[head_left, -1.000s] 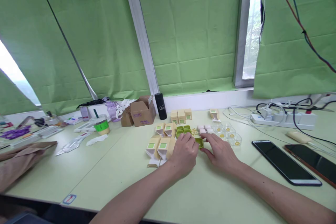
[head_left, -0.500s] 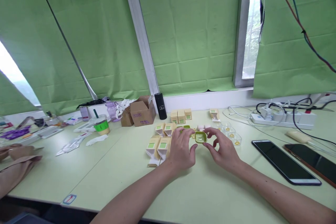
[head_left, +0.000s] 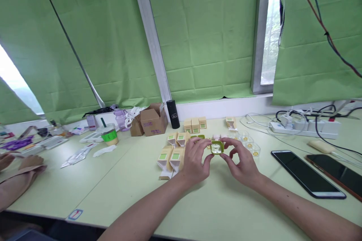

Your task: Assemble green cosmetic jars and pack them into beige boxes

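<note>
Between my two hands, just above the table, is a small square green-rimmed case (head_left: 217,148), its whitish inside facing me. My left hand (head_left: 197,160) pinches its left side and my right hand (head_left: 240,161) its right side, thumbs low and fingers on top. Beside my left hand stand several small tan cartons (head_left: 164,158) with green squares and open flaps. Another green piece (head_left: 201,136) shows partly behind my left fingers. Past my right hand lie clear plastic cups (head_left: 255,150) with yellow bits inside. Small pale pink pieces (head_left: 216,136) sit behind the case.
More tan cartons (head_left: 195,125) stand at the back, near a black cylinder (head_left: 173,115) and a cardboard box (head_left: 154,120). Two phones (head_left: 307,173) and a power strip (head_left: 305,128) with cables lie right. Leftward are a drink cup (head_left: 109,134) and another person's hands (head_left: 31,161).
The green case has tilted slightly in my fingers, so its inside now looks whiter and brighter. My hands stay nearly in place. At the far left, the other person's hands have shifted.
</note>
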`<action>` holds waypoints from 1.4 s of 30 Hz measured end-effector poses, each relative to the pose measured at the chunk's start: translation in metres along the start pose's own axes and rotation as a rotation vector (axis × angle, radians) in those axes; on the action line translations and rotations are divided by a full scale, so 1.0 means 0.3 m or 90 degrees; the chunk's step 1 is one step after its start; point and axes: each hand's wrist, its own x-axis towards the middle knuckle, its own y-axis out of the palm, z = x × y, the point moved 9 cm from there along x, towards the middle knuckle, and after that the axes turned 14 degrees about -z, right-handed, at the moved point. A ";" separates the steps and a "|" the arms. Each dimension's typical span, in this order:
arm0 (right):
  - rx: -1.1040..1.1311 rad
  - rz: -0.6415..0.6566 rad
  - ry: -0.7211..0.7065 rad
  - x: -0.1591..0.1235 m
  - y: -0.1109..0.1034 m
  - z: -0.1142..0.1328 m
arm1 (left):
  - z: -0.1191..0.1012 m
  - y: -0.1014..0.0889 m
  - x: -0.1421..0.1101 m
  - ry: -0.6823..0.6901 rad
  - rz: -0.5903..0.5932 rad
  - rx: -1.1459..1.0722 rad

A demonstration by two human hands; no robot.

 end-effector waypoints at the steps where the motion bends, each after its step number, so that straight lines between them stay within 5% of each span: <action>1: 0.002 -0.001 0.001 0.000 0.000 -0.001 | 0.001 -0.001 0.001 -0.001 0.000 0.000; 21: 0.004 0.023 0.019 -0.001 0.008 -0.015 | 0.017 0.002 -0.001 -0.002 0.004 0.035; 42: -0.032 0.040 0.005 -0.010 0.017 -0.029 | 0.054 0.018 -0.001 -0.106 0.023 0.024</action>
